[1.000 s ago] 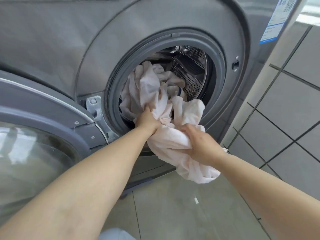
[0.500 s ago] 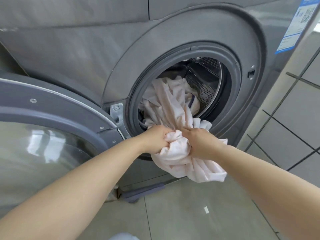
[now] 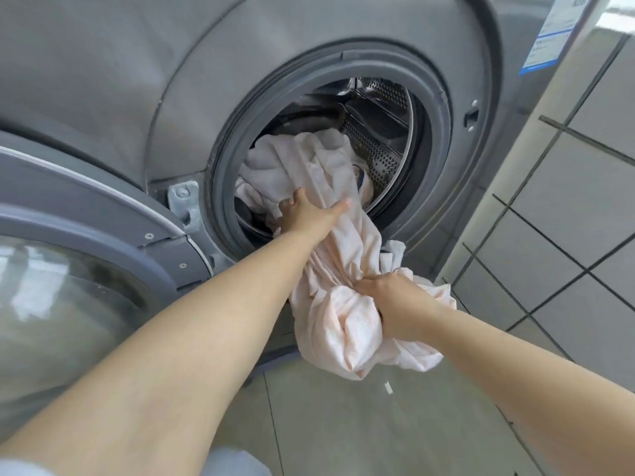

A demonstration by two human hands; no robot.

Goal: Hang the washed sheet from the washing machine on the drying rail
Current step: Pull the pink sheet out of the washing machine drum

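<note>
- Left hand reaching into the drum mouth, thumb spread toward 3 o'clock, fingers going onto a twisted fold of the sheet; whether already closing round it, cannot tell.
- Right hand gripping a bunched wad of that same sheet, fingers curled into the cloth, down at 5 o'clock from the opening.
- Sheet lying partly out: one end still heaped inside the drum, middle trailing over the door seal, lower end hanging just above the tiled floor.
- Judging progress as early: pulling-out only partway done; remainder needing to be drawn clear, carried off and spread over the drying rail, nowhere in view.
- Washing machine standing with door swung open toward 9 o'clock.
- Blue-and-white label sitting at 1 o'clock on the machine front; print too small and blurred for reading, no brand name legible anywhere.
</note>
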